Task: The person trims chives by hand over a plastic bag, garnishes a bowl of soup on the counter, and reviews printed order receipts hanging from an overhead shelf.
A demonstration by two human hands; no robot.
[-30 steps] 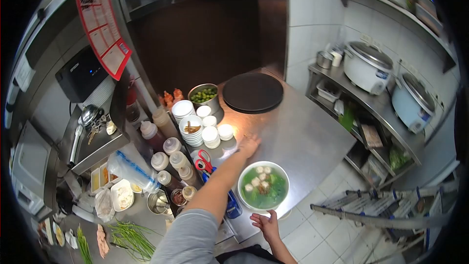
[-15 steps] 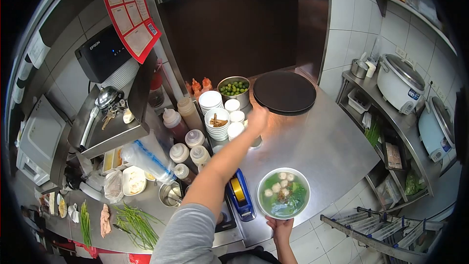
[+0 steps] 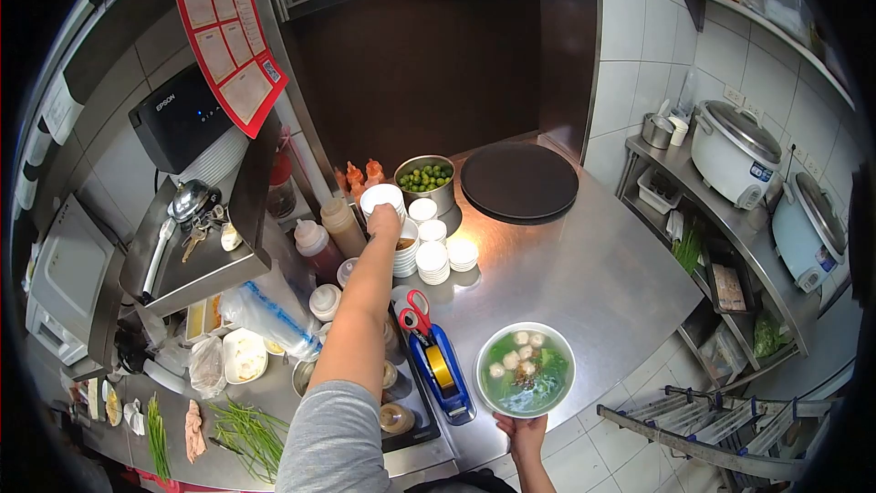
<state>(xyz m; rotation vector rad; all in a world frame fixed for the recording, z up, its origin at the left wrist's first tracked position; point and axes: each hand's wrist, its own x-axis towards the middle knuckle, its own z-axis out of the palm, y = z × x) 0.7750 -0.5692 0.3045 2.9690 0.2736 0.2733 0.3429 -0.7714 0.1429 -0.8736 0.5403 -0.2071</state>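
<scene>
My right hand [image 3: 525,435] grips the near edge of a white bowl [image 3: 484,397] from below. Green broth, leafy greens [image 3: 551,364] and several pale meatballs [image 3: 522,338] fill it. The bowl is level near the counter's front edge. Stretched forward, my left hand [image 3: 384,220] is at the near rim of a stack of white bowls [image 3: 380,194]; its fingertips are hidden. Just below that hand, another white stack [image 3: 406,260] has brown pieces in its top bowl, partly covered by my forearm. Small stacked white cups [image 3: 432,261] stand to the right.
A pot of green citrus fruit [image 3: 426,176] and black round trays [image 3: 519,181] stand farther back. Squeeze bottles [image 3: 342,224] line the left. A blue tape dispenser [image 3: 444,379] and red-handled scissors [image 3: 416,309] lie between my arms. A folded ladder [image 3: 721,429] leans at right.
My left hand has moved left from above the small cups near the black trays to the white bowl stack. The right hand still holds the soup bowl. The view has shifted slightly.
</scene>
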